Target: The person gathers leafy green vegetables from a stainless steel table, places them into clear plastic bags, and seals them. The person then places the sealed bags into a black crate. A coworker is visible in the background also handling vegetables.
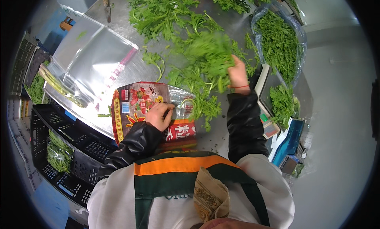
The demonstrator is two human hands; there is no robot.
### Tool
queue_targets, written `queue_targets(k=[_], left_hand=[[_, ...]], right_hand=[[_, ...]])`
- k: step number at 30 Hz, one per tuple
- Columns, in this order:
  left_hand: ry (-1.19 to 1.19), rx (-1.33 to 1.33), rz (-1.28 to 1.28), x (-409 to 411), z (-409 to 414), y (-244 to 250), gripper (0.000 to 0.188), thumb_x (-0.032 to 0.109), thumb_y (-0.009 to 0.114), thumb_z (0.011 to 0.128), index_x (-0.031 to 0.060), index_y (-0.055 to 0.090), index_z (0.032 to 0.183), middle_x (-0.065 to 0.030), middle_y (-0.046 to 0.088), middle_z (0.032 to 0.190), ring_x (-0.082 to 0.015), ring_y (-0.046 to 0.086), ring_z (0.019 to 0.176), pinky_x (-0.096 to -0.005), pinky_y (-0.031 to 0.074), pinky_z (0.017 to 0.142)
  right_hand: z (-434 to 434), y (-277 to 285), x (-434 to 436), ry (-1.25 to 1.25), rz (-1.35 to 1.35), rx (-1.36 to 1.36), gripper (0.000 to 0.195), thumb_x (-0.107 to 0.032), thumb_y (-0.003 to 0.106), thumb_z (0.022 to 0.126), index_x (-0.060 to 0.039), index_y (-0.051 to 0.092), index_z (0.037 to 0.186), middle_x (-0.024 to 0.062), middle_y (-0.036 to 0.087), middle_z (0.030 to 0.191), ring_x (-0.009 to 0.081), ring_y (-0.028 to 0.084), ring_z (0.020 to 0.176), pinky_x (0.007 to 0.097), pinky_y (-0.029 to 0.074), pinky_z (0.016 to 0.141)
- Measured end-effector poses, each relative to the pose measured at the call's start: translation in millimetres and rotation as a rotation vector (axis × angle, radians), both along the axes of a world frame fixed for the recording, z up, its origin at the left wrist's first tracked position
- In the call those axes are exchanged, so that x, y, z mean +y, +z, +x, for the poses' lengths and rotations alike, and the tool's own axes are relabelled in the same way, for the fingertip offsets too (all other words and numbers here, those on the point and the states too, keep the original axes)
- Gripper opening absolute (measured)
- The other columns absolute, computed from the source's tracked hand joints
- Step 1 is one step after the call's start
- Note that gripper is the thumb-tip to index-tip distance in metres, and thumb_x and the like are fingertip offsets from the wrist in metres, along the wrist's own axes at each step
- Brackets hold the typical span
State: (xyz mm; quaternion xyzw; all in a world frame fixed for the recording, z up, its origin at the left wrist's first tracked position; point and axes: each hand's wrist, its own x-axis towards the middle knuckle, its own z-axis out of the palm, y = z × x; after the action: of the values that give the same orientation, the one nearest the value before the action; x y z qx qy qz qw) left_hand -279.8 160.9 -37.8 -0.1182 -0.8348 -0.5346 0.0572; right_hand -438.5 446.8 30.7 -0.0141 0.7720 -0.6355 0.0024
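Note:
My right hand grips a bunch of leafy greens, blurred by motion, above the metal table. My left hand has its fingers curled and rests on a printed plastic sack; whether it pinches anything is hidden. The sack lies flat in front of me and bears pictures and writing. Loose greens overlap its right end. More loose leafy greens are spread over the far part of the table, and a single sprig lies beyond the sack.
Clear plastic bags cover the table's left side, near a knife. A black crate stands at lower left, holding bagged greens. On the right are a scale and a greens-filled blue-tinted bag.

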Motion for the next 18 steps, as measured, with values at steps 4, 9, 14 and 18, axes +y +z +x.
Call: queue_targets(k=[4, 9, 14, 18], left_hand=[[0.006, 0.030, 0.025, 1, -1, -3, 0.014, 0.005, 0.062, 0.078, 0.0039, 0.064, 0.092, -0.0116, 0.063, 0.083, -0.0302, 0.060, 0.080, -0.0364, 0.049, 0.070], [-0.006, 0.025, -0.011, 1, -1, -3, 0.014, 0.005, 0.062, 0.078, 0.0038, 0.064, 0.092, -0.0114, 0.062, 0.083, -0.0304, 0.059, 0.080, -0.0365, 0.048, 0.070], [-0.006, 0.026, 0.001, 1, -1, -3, 0.015, 0.005, 0.062, 0.078, 0.0038, 0.063, 0.092, -0.0114, 0.062, 0.084, -0.0303, 0.060, 0.081, -0.0364, 0.048, 0.071], [-0.005, 0.020, -0.021, 1, -1, -3, 0.015, 0.005, 0.062, 0.078, 0.0035, 0.063, 0.092, -0.0116, 0.063, 0.084, -0.0302, 0.060, 0.081, -0.0363, 0.048, 0.071]], right_hand=[[-2, -4, 58, 0.012, 0.369, -0.008, 0.027, -0.006, 0.053, 0.085, -0.0013, 0.057, 0.112, 0.0063, 0.062, 0.091, 0.0166, 0.058, 0.071, 0.0285, 0.047, 0.061], [10, -45, 80, -0.139, 0.156, -0.495, 0.034, -0.013, 0.055, 0.087, -0.0015, 0.053, 0.118, 0.0062, 0.058, 0.085, 0.0169, 0.054, 0.072, 0.0321, 0.045, 0.061], [38, -36, 42, 0.005, 0.299, -0.386, 0.065, -0.026, 0.066, 0.084, 0.0074, 0.038, 0.133, 0.0122, 0.064, 0.100, 0.0165, 0.060, 0.080, 0.0321, 0.049, 0.067], [62, -36, -29, -0.101, 1.068, 0.281, 0.076, -0.022, 0.073, 0.074, 0.0087, 0.036, 0.133, 0.0173, 0.065, 0.099, 0.0257, 0.064, 0.086, 0.0334, 0.051, 0.073]])
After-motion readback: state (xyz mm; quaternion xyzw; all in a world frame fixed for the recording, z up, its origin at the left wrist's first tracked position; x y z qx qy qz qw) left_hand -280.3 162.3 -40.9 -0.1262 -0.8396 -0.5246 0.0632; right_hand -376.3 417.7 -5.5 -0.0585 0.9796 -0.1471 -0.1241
